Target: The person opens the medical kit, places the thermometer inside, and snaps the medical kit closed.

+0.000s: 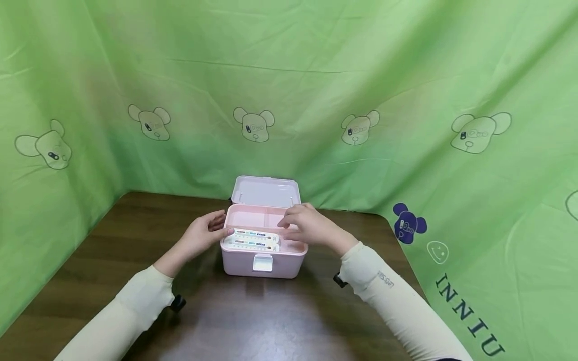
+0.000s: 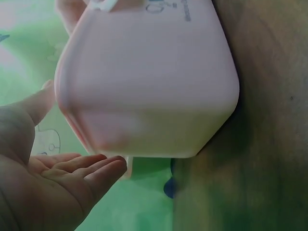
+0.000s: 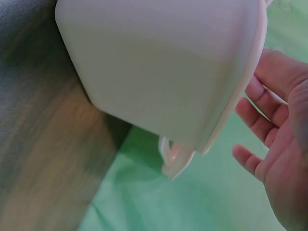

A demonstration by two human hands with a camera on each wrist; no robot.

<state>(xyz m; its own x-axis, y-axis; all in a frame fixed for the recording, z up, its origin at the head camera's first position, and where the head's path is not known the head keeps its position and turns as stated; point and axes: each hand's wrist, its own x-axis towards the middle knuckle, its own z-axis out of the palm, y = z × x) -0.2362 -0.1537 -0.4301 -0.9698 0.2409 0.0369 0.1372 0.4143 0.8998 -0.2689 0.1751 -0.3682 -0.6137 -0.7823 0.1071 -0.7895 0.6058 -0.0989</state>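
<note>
A pink storage box stands on the table with its lid raised at the back. Inside, on the pink tray, two flat white packets with coloured print lie side by side at the front left. My left hand is at the box's left side, thumb at the rim near the packets, fingers extended along the outside. My right hand reaches over the right rim, fingers loosely bent above the tray close to the packets' right ends. Nothing shows between its fingers; in the right wrist view the rim hides some fingertips.
The raised lid leans back near the green curtain behind the table. A white latch hangs on the box front. Brown wooden table surface extends around the box. A pale handle sticks out behind the box.
</note>
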